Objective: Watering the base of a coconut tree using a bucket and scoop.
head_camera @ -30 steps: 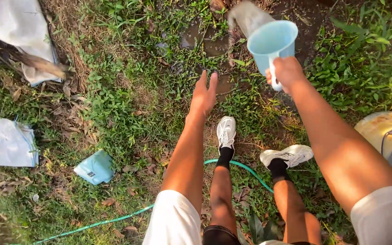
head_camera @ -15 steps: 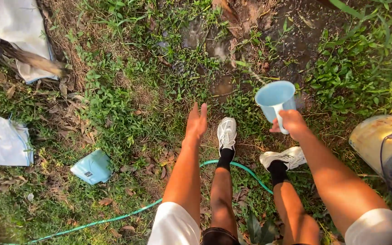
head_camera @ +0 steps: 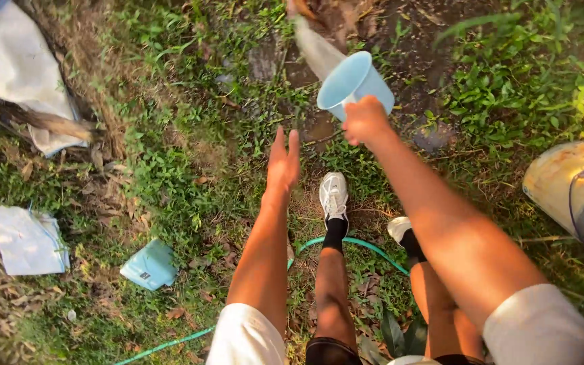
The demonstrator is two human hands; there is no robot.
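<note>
A green hose (head_camera: 346, 240) is seen lying in a curve across the grass (head_camera: 163, 169). A small pale blue packet (head_camera: 149, 265) is found on the ground at the lower left, and a flat white sheet (head_camera: 27, 240) lies near it, further left. A white cloth (head_camera: 15, 67) is spread at the upper left. A yellowish bucket (head_camera: 562, 179) stands at the right edge.
</note>
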